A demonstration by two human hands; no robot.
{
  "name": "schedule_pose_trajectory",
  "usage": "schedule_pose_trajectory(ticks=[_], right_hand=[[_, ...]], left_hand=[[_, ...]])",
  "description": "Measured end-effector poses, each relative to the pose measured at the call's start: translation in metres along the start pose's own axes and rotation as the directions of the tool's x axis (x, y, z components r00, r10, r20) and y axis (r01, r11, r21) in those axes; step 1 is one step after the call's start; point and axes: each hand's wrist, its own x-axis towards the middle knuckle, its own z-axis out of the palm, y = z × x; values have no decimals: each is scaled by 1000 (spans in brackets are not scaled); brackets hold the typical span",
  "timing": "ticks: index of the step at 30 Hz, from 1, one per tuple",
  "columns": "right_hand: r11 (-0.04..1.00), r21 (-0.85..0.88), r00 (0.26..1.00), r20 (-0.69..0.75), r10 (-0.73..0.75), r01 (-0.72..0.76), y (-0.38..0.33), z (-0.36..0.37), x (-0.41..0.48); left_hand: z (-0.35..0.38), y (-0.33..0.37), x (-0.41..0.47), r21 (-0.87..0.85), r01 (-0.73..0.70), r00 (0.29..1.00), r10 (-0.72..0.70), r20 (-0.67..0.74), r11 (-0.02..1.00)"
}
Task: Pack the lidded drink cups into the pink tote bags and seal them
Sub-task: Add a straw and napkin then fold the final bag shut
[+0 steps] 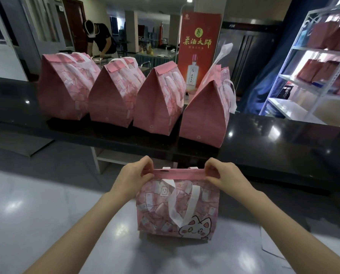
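Near the far edge of the pale bench [46, 214] stands the pink tote bag [177, 210], upright, with its cat picture facing the person. The left hand [135, 178] pinches the left end of the folded top strip [180, 173], and the right hand [224, 175] pinches the right end, thumbs and fingers closed on the fabric. No cup is visible, so whether one is inside cannot be told.

The step seems to be the sealing. It should go well if both ends are held level, the strip is pulled flat and pressed along its whole length, and the white handles [192, 196] are left outside the fold.

Behind the bench, a black counter [283, 139] carries four pink bags [113, 95] in a row, their tops folded over. Further right, a white shelf [303, 76] holds more pink bags. A red banner [199, 46] and another person [99, 38] stand behind the counter.
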Motion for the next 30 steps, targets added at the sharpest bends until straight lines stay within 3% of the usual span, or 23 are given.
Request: schedule_pose_trajectory(ticks=[6, 13, 17, 25, 30], right_hand=[[995, 75, 998, -12, 68, -67, -7, 9, -3], [994, 67, 996, 46, 81, -84, -11, 2, 0], [1000, -4, 993, 115, 3, -3, -21, -2, 4], [997, -56, 995, 85, -44, 49, -42, 13, 8], [993, -92, 989, 134, -64, 77, -51, 12, 12]], left_hand=[[2, 7, -3, -27, 89, 996, -88, 28, 996], [3, 27, -6, 133, -56, 998, 53, 26, 990], [12, 41, -5, 197, -130, 991, 130, 12, 972], [22, 46, -8, 220, -72, 995, 85, -47, 973], [16, 46, -12, 132, -54, 996, 63, -67, 990]])
